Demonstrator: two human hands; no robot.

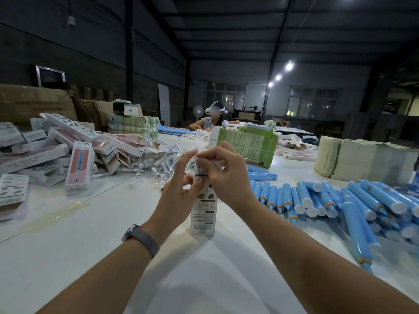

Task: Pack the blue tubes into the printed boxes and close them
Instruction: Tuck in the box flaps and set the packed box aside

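**One box nearly shut, a whole heap of tubes to go**

So the white table (90,234) is loaded: finished printed boxes (56,150) piled far left, loose blue tubes (353,200) spread on the right, flat cartons (362,157) stacked behind them. I've got one box (203,214) standing upright in the middle. Left hand (179,191) pinches near its top, right hand (226,173) curls over the end flap, tucking it. Tons left, honestly.

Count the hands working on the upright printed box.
2: left hand and right hand, both pinching the top of the upright printed box at table centre.
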